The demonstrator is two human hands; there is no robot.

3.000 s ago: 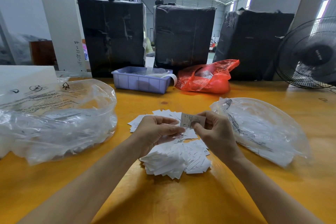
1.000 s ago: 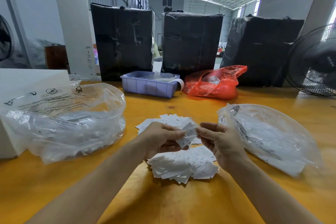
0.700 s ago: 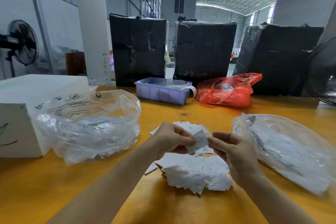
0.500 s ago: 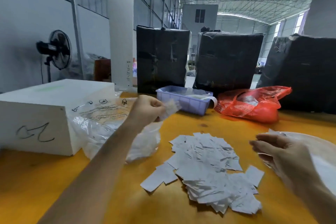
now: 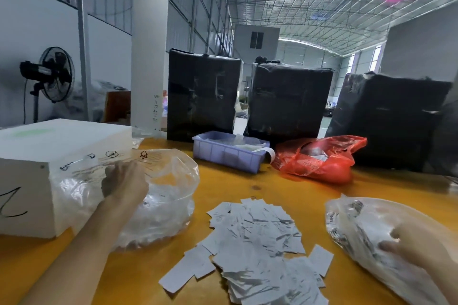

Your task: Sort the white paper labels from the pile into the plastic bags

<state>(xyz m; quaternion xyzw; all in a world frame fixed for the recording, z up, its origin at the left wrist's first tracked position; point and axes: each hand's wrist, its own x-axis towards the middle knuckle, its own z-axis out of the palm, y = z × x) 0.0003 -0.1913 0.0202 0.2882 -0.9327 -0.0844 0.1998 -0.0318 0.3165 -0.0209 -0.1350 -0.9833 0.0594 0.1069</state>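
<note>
The pile of white paper labels [image 5: 255, 247] lay loose on the yellow table [image 5: 285, 186], at the centre of the view, spreading toward six o'clock. A clear plastic bag [image 5: 171, 193] sat at nine o'clock from the pile, its mouth open upward, touching a white box [image 5: 42, 156] on its far side. The left hand [image 5: 124, 183] was over the mouth of that bag, fingers curled inward; motion blur prevented any finding on whether it held a label. A second clear plastic bag [image 5: 359, 220] lay flat at three o'clock from the pile, with white paper visible through the film. The right hand [image 5: 416, 242] rested on that bag near its lower end, fingers bent against the plastic; whether they gripped the film or merely pressed on it could not be determined.

At twelve o'clock from the pile stood a pale blue plastic tray [image 5: 228, 153], and just beside it, toward one o'clock, a red plastic bag [image 5: 319, 161]. Three bales wrapped in black film [image 5: 287, 101] stood in a row along the far edge of the table. A black standing fan [image 5: 53, 74] was at ten o'clock, beyond the white box, near the wall.
</note>
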